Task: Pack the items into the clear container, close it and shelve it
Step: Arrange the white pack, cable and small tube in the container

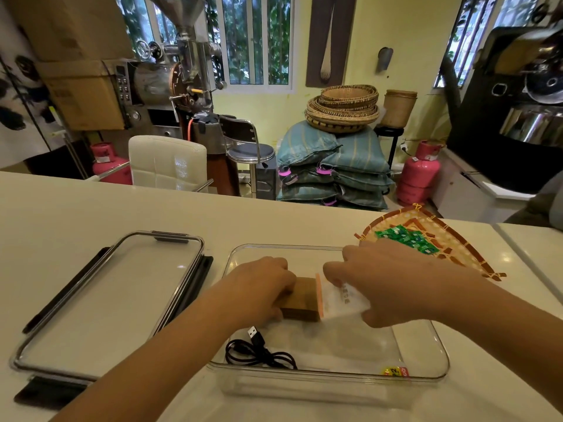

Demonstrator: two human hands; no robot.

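Container (420, 376) — clear, lidless — holds black cable (259, 353).

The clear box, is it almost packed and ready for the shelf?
Not yet. The coiled black USB cable already lies in the clear plastic container. The left hand and right hand are placing a brown block and a clear zip bag. Green packets wait on the woven tray; the clear latching lid lies aside.
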